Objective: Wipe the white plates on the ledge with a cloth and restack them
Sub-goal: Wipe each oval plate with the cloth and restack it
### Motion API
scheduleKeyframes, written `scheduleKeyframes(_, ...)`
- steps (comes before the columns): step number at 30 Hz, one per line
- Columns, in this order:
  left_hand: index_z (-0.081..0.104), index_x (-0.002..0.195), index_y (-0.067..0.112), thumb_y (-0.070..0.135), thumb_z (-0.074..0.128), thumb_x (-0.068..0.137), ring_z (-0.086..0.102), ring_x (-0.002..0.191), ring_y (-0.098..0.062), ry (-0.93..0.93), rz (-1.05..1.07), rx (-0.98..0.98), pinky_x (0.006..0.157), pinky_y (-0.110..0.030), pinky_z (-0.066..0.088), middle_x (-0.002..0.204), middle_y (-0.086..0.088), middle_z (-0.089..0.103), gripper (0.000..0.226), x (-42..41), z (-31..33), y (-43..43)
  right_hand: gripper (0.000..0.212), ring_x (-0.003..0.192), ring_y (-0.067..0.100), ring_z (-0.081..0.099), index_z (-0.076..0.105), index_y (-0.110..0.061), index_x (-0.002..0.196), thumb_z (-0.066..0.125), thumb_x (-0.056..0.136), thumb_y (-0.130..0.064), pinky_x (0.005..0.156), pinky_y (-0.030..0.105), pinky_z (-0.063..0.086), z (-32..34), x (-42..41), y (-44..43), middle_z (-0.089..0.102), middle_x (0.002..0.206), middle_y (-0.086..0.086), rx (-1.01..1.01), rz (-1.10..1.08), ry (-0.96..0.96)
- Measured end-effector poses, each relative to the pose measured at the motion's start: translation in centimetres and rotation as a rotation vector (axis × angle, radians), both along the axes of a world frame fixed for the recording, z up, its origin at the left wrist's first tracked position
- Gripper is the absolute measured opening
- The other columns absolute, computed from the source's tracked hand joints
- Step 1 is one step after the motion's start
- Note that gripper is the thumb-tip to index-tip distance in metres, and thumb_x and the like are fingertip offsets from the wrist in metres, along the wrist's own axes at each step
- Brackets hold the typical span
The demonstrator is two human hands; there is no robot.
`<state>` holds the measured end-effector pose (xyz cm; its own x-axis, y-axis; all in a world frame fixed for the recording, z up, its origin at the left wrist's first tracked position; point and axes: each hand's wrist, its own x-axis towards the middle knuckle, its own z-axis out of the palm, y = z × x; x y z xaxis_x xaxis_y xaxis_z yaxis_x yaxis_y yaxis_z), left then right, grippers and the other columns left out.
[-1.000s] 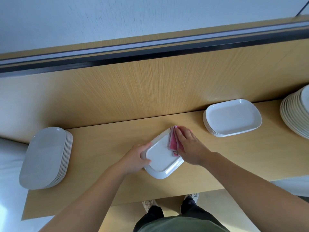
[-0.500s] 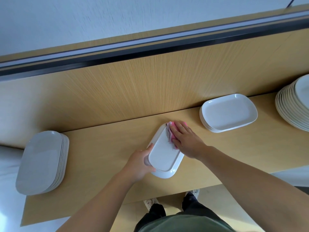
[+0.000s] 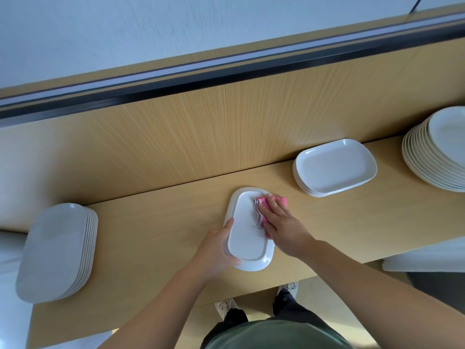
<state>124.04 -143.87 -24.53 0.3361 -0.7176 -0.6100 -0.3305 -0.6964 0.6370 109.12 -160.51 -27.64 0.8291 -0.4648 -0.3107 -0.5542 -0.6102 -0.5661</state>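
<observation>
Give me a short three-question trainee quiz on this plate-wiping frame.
1. True or false: the right hand presses a pink cloth on the plate.
2. How many plate stacks stand on the ledge besides that plate? A one, B two, C three.
3. Fill in: the ___ hand grips the plate's rim.
Key: 1 true. 2 C: left stack, middle stack, right stack. 3 left hand.
</observation>
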Motion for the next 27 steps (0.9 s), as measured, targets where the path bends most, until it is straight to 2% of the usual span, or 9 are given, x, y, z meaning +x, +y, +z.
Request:
scheduleKeyframes(4, 0.024, 0.150, 0.037, 0.017, 0.080, 0.065, 0.044, 0.125, -0.014, -0.017, 0.019, -0.040, 0.099, -0.027, 0.041, 0.138, 0.003, 0.045, 0.104, 0.2, 0.0, -0.1, 0.053, 0.147, 0.014, -0.015, 0.012, -0.026, 0.154, 0.033, 0.106, -0.029, 0.121, 0.028, 0.001, 0.0, 0.1, -0.3, -0.015, 0.152, -0.012, -0.003, 0.027, 0.010)
scheduleKeyframes(8, 0.020, 0.152, 0.022, 0.009, 0.081, 0.071, 0.047, 0.116, -0.011, -0.007, 0.094, -0.060, 0.087, -0.017, 0.040, 0.130, 0.002, 0.049, 0.102, -0.2, 0.2, -0.8, 0.051, 0.147, 0.016, -0.016, 0.011, -0.028, 0.152, 0.033, 0.106, -0.030, 0.119, 0.022, -0.003, -0.7, -1.4, 1.8, -0.013, 0.154, -0.012, 0.017, 0.054, -0.028)
scheduleKeyframes(12, 0.017, 0.153, 0.023, 0.007, 0.081, 0.072, 0.051, 0.114, -0.012, -0.029, 0.084, -0.062, 0.091, -0.024, 0.047, 0.141, 0.000, 0.049, 0.104, 0.3, 0.8, -1.7, 0.063, 0.147, 0.018, -0.014, 0.008, -0.030, 0.148, 0.010, 0.095, -0.063, 0.115, 0.017, -0.007, -0.7, -2.8, 4.3, -0.010, 0.156, -0.010, 0.047, 0.062, -0.058)
scheduleKeyframes(15, 0.019, 0.153, 0.023, 0.010, 0.083, 0.069, 0.051, 0.119, -0.014, -0.042, 0.087, -0.056, 0.093, -0.028, 0.049, 0.144, -0.002, 0.048, 0.106, 0.5, 0.9, -1.9, 0.067, 0.147, 0.030, -0.002, 0.017, -0.023, 0.149, 0.004, 0.095, -0.060, 0.119, 0.039, 0.005, -0.4, -3.7, 5.4, 0.006, 0.158, 0.000, -0.034, 0.122, -0.086)
scheduleKeyframes(17, 0.018, 0.153, 0.022, 0.011, 0.084, 0.068, 0.051, 0.118, -0.012, -0.034, 0.098, -0.053, 0.093, -0.029, 0.050, 0.144, -0.002, 0.047, 0.108, 0.5, 0.9, -1.9, 0.060, 0.142, 0.039, 0.017, 0.031, -0.014, 0.148, 0.010, 0.103, -0.049, 0.110, 0.057, 0.019, -0.5, -4.1, 5.4, 0.025, 0.155, 0.007, -0.126, 0.205, -0.062)
scheduleKeyframes(19, 0.018, 0.153, 0.022, 0.011, 0.084, 0.068, 0.051, 0.119, -0.013, -0.044, 0.089, -0.046, 0.095, -0.030, 0.049, 0.144, -0.001, 0.048, 0.108, 0.4, 0.9, -2.0, 0.057, 0.140, 0.040, 0.022, 0.034, -0.014, 0.148, 0.012, 0.105, -0.044, 0.106, 0.061, 0.021, -0.6, -4.0, 4.7, 0.030, 0.153, 0.006, -0.166, 0.257, -0.021)
scheduleKeyframes(21, 0.017, 0.153, 0.021, 0.013, 0.085, 0.068, 0.051, 0.121, -0.015, -0.063, 0.078, -0.034, 0.096, -0.032, 0.048, 0.143, -0.002, 0.048, 0.109, 0.4, 0.9, -2.0, 0.064, 0.144, 0.036, 0.010, 0.025, -0.017, 0.150, 0.003, 0.102, -0.052, 0.113, 0.056, 0.012, -0.5, -3.3, 4.1, 0.020, 0.155, 0.000, -0.180, 0.283, 0.012)
scheduleKeyframes(24, 0.014, 0.153, 0.019, 0.012, 0.083, 0.070, 0.050, 0.123, -0.014, -0.065, 0.056, -0.023, 0.097, -0.030, 0.047, 0.147, -0.001, 0.044, 0.108, 0.4, 1.0, -2.1, 0.084, 0.143, 0.022, -0.021, -0.001, -0.027, 0.150, -0.024, 0.081, -0.069, 0.118, 0.036, -0.011, -0.3, -2.3, 3.0, -0.009, 0.155, -0.011, -0.152, 0.260, 0.048)
scheduleKeyframes(27, 0.013, 0.153, 0.018, 0.016, 0.082, 0.072, 0.049, 0.123, -0.014, -0.092, 0.030, -0.009, 0.097, -0.026, 0.045, 0.148, 0.001, 0.043, 0.107, 0.3, 1.0, -2.2, 0.087, 0.142, 0.016, -0.025, -0.003, -0.029, 0.154, -0.020, 0.078, -0.068, 0.121, 0.036, -0.008, 0.5, -0.8, 1.8, -0.015, 0.157, -0.011, -0.136, 0.226, 0.123)
